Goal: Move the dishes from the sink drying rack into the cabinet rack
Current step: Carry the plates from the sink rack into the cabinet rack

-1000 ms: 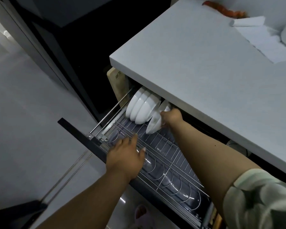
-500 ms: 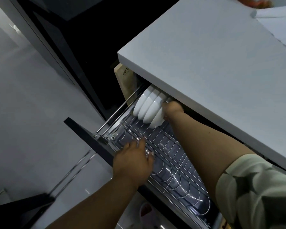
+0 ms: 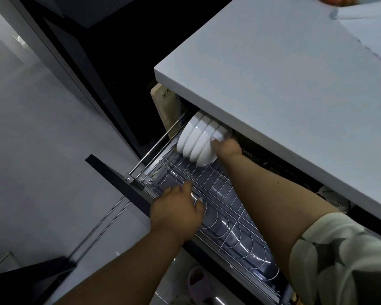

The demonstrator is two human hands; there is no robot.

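Observation:
The wire cabinet rack [image 3: 230,213] is pulled out from under the counter. Several white bowls [image 3: 193,139] stand on edge in a row at its far left end. My right hand [image 3: 227,147] reaches under the counter edge and holds the nearest white bowl [image 3: 207,156], thumb on its rim, pressed against the row. Its fingers are hidden behind that bowl. My left hand [image 3: 176,210] lies on the rack's front rail with its fingers curled over the wire.
The grey countertop [image 3: 284,84] overhangs the rack's back half. A wooden cutting board [image 3: 165,106] stands at the rack's left end. The dark drawer front [image 3: 119,179] juts toward the floor. White paper [image 3: 374,34] lies on the counter. A slipper [image 3: 196,280] is on the floor below.
My right hand has pushed the held bowl left, flush against the row of bowls. My left hand came down from above the rack onto the front rail.

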